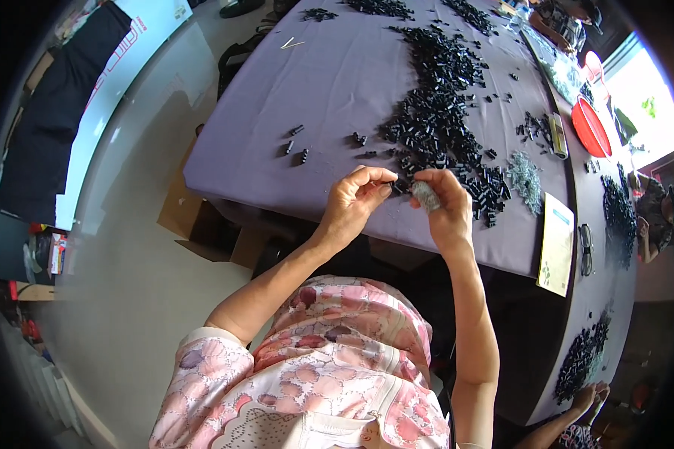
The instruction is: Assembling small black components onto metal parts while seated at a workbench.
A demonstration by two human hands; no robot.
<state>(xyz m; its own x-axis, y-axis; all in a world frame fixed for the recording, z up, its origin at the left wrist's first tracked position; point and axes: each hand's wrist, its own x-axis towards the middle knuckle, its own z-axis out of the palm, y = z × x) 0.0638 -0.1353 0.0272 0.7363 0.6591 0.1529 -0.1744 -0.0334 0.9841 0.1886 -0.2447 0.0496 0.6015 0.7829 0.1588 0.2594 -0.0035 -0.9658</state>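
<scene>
Far L: pale box w/ big red lettering, part covered by 1 blk cloth. Next, under the table corner, 1 open cardboard box, flaps out; contents too dark to tell. Table has a purple-grey cover; on it, toward the far L side, thin pale sticks, approx 2. Nearer, 3 loose blk pcs, well apart from the main heap.

L hand: thumb & index pinched tight on 1 small blk pc, just above the near table edge. R hand right beside it, fingers curled round a greyish clump; can't tell how many bits in it. Behind both hands, big blk heap, too many to count.

R of that, 1 small heap of clear-grey bits, then 1 yellowish printed booklet nr table edge, print too small to read. Behind, 1 red basin, contents n/a from this angle. 1 pr dark-framed glasses beside booklet. Far R, more blk pcs in a 2nd heap, w/ a co-worker next to it.
</scene>
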